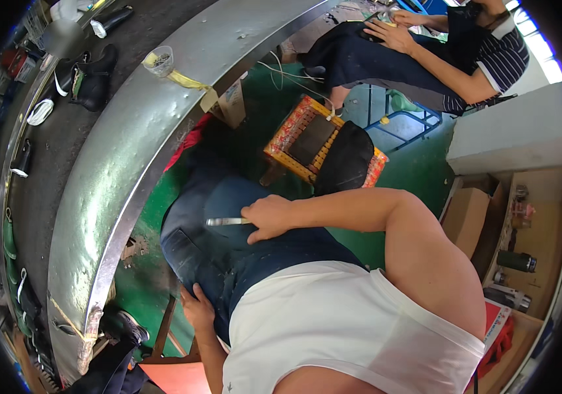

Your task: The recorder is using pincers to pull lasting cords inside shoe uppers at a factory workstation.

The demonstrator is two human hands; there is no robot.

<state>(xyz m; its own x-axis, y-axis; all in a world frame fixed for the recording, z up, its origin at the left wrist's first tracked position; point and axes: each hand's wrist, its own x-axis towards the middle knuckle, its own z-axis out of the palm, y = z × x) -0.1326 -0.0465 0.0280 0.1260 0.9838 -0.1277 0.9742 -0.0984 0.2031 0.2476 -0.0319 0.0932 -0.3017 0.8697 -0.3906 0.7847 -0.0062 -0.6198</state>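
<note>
My right hand [269,217] is closed around a short, shiny, flat metal tool [226,222]. The tool points left above my lap, over my dark blue trousers [209,256]; its exact kind is unclear. Lower down, my left hand [197,308] lies against the side of my thigh with its fingers apart, holding nothing visible. A long curved metal bench edge [90,217] runs past my knees on the left. On it stands a clear plastic cup [159,61] of small metal bits, with yellow tape [189,82] beside it.
Black boots [94,79] and shoes lie on a dark surface beyond the metal edge. Ahead is a yellow woven stool [294,134] with a black cushion [346,157]. A co-worker's hand [392,36] shows at the upper right. Wooden shelving [537,262] holds a box and flasks.
</note>
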